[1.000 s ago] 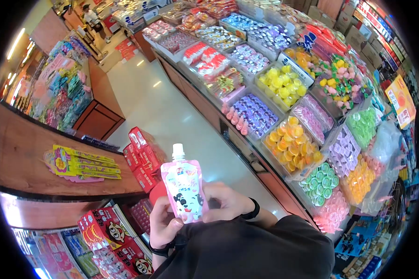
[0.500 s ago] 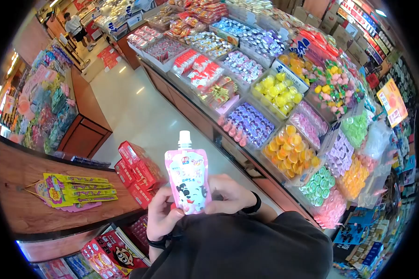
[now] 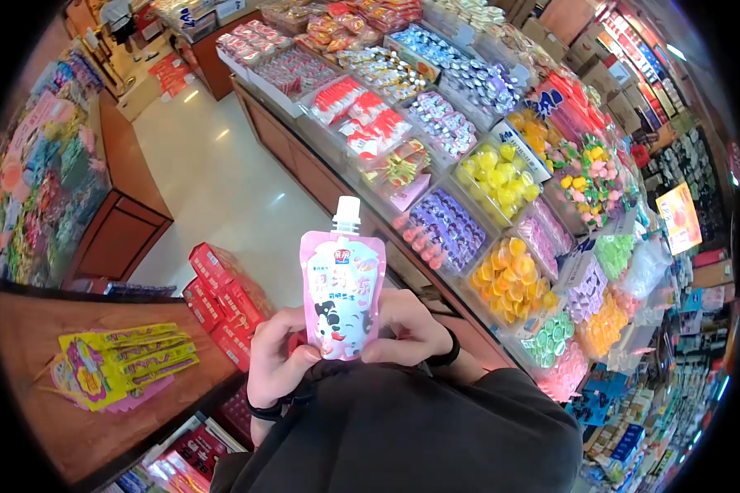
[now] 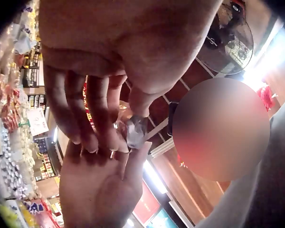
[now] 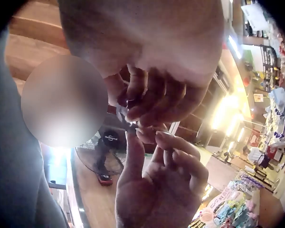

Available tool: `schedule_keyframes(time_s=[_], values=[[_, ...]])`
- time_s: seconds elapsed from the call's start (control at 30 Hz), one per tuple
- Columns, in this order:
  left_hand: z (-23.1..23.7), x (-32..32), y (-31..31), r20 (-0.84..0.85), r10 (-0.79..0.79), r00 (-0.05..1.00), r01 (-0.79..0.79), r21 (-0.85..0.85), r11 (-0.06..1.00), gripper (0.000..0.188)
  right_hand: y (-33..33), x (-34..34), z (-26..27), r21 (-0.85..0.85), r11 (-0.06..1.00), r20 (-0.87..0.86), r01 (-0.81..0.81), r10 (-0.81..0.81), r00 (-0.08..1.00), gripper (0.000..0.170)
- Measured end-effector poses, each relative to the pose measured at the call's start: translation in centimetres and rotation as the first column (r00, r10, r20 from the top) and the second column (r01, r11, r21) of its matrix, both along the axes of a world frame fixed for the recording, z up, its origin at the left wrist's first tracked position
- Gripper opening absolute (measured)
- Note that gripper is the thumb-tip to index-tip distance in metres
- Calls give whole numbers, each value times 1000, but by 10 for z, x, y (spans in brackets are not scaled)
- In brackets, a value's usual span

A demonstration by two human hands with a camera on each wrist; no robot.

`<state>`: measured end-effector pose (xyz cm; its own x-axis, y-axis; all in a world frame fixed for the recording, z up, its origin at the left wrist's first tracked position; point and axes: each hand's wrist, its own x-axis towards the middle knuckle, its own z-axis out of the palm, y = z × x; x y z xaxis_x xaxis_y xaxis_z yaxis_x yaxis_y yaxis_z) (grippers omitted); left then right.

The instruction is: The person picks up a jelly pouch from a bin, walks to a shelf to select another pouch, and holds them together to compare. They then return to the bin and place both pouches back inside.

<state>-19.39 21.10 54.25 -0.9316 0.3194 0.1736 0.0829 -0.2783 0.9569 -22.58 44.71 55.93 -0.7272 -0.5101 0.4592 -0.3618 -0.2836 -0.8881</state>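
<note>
A pink and white spouted pouch (image 3: pixel 342 292) with a white cap and a cartoon dog stands upright between the two hands in the head view. The left hand (image 3: pixel 278 355) pinches its lower left edge, thumb on the front. On the lower right edge, the right hand (image 3: pixel 409 329) grips with its thumb in front and fingers behind. From the left wrist view, the pouch's shiny bottom end (image 4: pixel 136 133) shows between the thumbs of the left hand (image 4: pixel 118 52) and the right hand (image 4: pixel 102 190). Both hands also meet around it in the right wrist view.
Trays of wrapped sweets (image 3: pixel 501 177) fill a long counter at the right. Red boxes (image 3: pixel 226 300) are stacked on the left, beside a wooden shelf (image 3: pixel 25 411) bearing yellow packets (image 3: pixel 131 361). Beyond lie a pale floor (image 3: pixel 189 156) and a person (image 3: pixel 123 25) at the far left.
In the head view, the pouch has risen and looks larger, still held by both hands. The surroundings have shifted, with the yellow packets and red boxes farther left.
</note>
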Motion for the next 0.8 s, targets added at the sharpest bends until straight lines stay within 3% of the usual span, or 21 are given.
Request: schedule_keyframes(time_s=[0.2, 0.33, 0.5, 0.8], values=[[-11, -49, -15, 30, -123, 992, 124, -4, 992, 37, -12, -20, -3, -12, 987, 33, 159, -159, 987, 21], [-8, -75, -16, 16, -151, 988, 151, 6, 989, 34, -13, -38, 1, 21, 985, 58, 173, -174, 983, 21], [-16, -107, -12, 59, -139, 988, 135, 78, 988, 32, -13, -70, 2, 41, 979, 16, 197, -198, 980, 23], [6, -168, 10, -27, 16, 1000, -18, -57, 998, 30, -1, -155, -18, -134, 985, -44, 105, -112, 993, 24]])
